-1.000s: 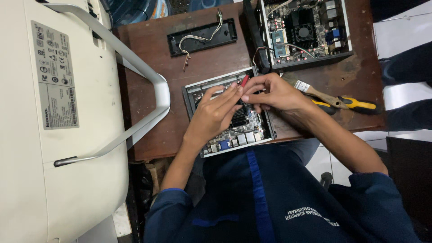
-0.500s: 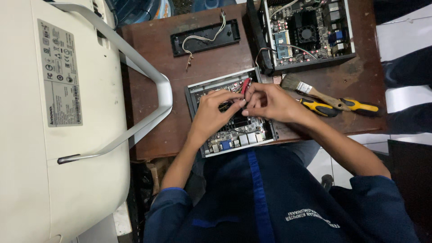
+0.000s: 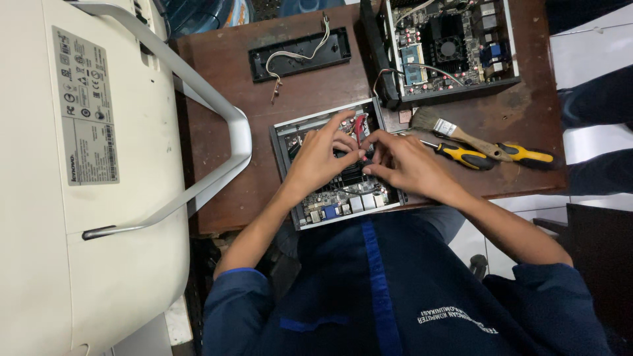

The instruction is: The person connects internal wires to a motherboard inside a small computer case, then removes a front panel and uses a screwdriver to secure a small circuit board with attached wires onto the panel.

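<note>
— What step is in hand?

— Work on the red cable (image 3: 359, 130) inside the small open case (image 3: 333, 165) at the near middle of the counter (image 3: 224, 132). The left hand (image 3: 323, 155) and right hand (image 3: 402, 165) meet over the board, fingertips pinching the red cable between them, both gripping, neither released.

— Is it seated or free?

— I cannot tell; the fingers hide its end.

— What does the next move call for?

— By my reading, a small, steady pull or push along the connector's line, no twisting. The screwdrivers (image 3: 461, 156) and brush (image 3: 455, 132) lie just right of the hands, untouched; the second open case (image 3: 448, 46) sits further back.
</note>
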